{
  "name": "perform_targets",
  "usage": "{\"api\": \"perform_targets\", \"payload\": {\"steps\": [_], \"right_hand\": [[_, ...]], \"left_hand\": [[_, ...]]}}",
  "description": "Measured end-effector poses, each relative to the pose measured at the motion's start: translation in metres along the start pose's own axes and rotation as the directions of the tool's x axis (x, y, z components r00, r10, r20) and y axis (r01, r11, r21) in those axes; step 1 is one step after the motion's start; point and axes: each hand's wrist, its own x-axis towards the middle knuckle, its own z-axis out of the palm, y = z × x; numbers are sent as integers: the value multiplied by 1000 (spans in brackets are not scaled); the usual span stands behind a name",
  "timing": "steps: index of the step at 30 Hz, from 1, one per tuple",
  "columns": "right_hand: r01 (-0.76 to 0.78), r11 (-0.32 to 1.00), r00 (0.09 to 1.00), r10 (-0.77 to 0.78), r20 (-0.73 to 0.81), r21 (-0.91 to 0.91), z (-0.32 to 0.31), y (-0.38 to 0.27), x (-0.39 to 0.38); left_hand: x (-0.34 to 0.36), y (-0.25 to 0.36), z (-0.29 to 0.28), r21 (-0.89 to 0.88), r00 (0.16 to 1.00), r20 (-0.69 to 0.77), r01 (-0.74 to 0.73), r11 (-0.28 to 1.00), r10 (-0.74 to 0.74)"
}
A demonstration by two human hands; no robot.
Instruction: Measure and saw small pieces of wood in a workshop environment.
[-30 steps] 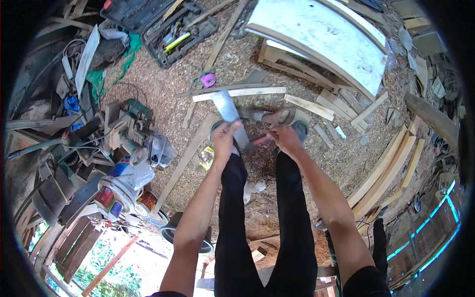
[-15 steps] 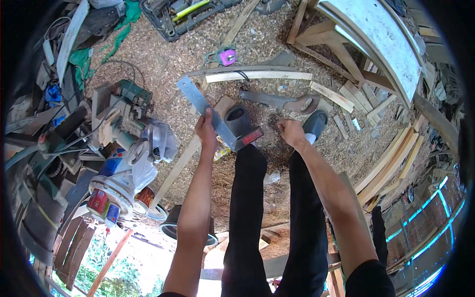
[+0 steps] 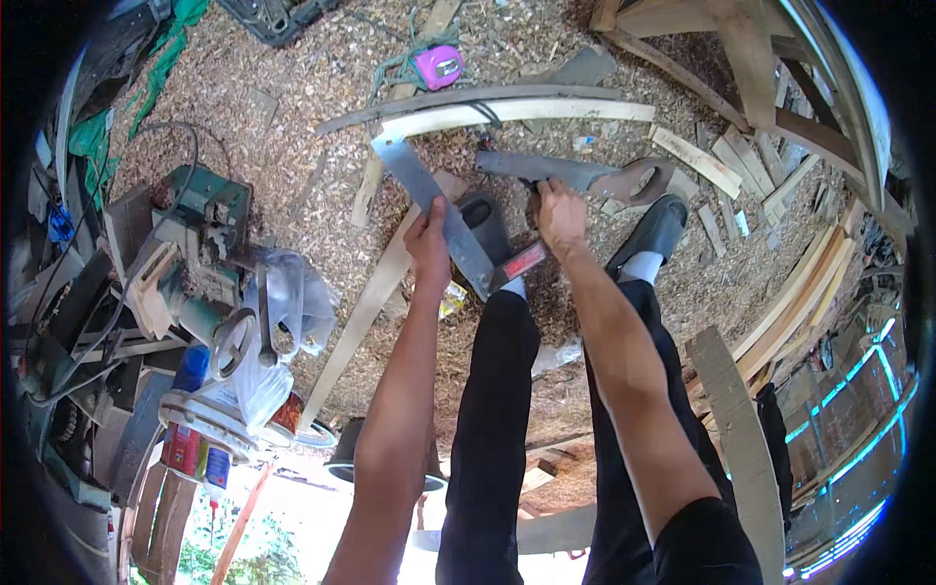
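My left hand (image 3: pixel 427 244) is closed round the steel blade of a try square (image 3: pixel 465 242), whose short dark stock with a red face lies at the end nearer me. The square slants over one dark slipper (image 3: pixel 485 219). My right hand (image 3: pixel 561 216) reaches down with its fingers curled together, next to the blade of a handsaw (image 3: pixel 556 172) on the ground. A small dark bit shows at its fingertips; what it is, I cannot make out. The saw's wooden handle (image 3: pixel 639 182) points right. Beyond the saw lies a pale curved wood strip (image 3: pixel 546 110).
Wood shavings cover the ground. A pink tape measure (image 3: pixel 438 66) lies at the far side. A green machine (image 3: pixel 210 210) and plastic bags (image 3: pixel 297 297) stand on the left. Stacked wood strips (image 3: pixel 795 297) lie to the right, near a wooden frame (image 3: pixel 746 58).
My right hand has moved forward and left toward the saw blade. My left hand still holds the try square. The whole view has shifted closer to the ground.
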Motion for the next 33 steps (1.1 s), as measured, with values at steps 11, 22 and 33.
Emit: {"api": "perform_targets", "payload": {"steps": [11, 22, 33], "right_hand": [[-4, 930, 996, 36, -80, 368, -123, 16, -59], [-75, 435, 870, 469, -154, 897, -317, 106, -132], [173, 84, 852, 487, -192, 981, -434, 265, -143]], "left_hand": [[-59, 61, 42, 143, 989, 138, -73, 987, 53], [-179, 144, 210, 309, 872, 478, -283, 908, 109], [-299, 187, 400, 676, 611, 734, -618, 401, -295]]}}
